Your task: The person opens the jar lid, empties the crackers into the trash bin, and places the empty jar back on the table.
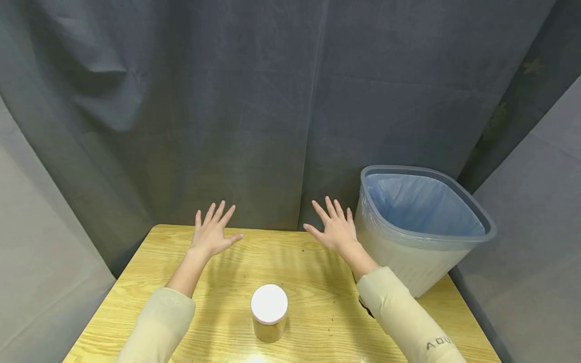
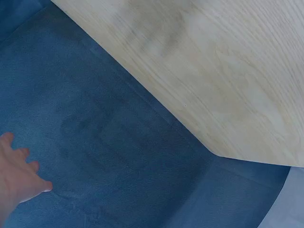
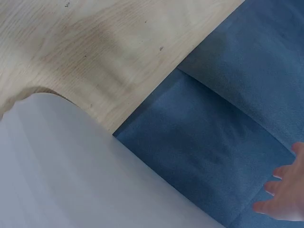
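Observation:
Both hands hover over the far part of a wooden table (image 1: pixel 254 262), fingers spread and holding nothing. My left hand (image 1: pixel 212 237) is toward the table's back left; its fingers also show at the lower left of the left wrist view (image 2: pixel 19 178). My right hand (image 1: pixel 337 231) is left of a bin and appears at the lower right of the right wrist view (image 3: pixel 285 190). Between the forearms, nearer the front, a jar (image 1: pixel 270 311) with a white lid stands upright. Neither hand touches it. What the jar contains cannot be made out from above.
A translucent waste bin (image 1: pixel 422 262) with a grey rim and blue-looking liner stands on the table's right side, close to the right forearm. Dark grey curtain (image 1: pixel 254 111) hangs behind the table's back edge. Pale panels (image 1: pixel 41 242) flank both sides.

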The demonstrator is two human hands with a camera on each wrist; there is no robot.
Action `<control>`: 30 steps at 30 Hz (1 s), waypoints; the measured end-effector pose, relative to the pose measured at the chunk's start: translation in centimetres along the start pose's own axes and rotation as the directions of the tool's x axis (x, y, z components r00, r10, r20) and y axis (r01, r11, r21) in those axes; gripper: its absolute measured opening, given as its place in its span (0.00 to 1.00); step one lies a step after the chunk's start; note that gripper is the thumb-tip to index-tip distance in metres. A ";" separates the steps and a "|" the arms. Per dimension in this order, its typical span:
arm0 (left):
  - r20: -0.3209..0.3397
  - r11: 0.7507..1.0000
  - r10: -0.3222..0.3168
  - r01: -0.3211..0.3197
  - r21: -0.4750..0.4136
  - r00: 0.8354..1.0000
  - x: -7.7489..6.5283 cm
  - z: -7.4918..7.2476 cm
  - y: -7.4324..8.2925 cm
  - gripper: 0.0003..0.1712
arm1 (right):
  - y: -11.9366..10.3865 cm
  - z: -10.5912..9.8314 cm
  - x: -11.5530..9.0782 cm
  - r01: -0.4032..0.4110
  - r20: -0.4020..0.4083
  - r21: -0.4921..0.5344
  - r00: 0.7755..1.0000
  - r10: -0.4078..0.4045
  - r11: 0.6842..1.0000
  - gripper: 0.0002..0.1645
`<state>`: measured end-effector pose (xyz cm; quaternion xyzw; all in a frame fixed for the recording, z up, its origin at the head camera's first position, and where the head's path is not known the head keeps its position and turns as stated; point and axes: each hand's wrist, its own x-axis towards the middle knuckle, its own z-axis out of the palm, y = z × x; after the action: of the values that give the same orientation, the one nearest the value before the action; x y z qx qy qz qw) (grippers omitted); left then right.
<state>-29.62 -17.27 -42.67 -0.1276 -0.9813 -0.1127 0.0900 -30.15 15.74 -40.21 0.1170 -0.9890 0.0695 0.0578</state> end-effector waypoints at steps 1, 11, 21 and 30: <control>-0.001 1.000 0.000 0.000 0.000 1.000 0.0 0.0 0.0 0.48 | 0.0 0.0 0.0 0.001 -0.003 0.003 1.000 -0.001 1.000 0.45; -0.154 0.998 0.035 -0.044 -0.051 0.987 -0.8 1.0 0.1 0.45 | 0.1 1.0 -0.7 0.014 -0.068 0.048 0.998 -0.011 0.999 0.45; -0.362 0.970 0.087 -0.162 -0.180 0.928 -1.9 3.0 0.1 0.38 | 0.3 2.3 -1.8 0.031 -0.139 0.098 0.990 -0.017 0.995 0.44; -0.430 0.874 0.046 -0.245 -0.420 0.902 -3.5 5.0 0.8 0.36 | 0.2 3.1 -3.1 0.068 -0.245 0.256 0.970 -0.003 0.964 0.41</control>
<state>-26.85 -16.07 -48.00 -0.1942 -0.8721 -0.3608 0.2673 -27.45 16.12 -43.71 0.1321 -0.9543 0.2127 0.1632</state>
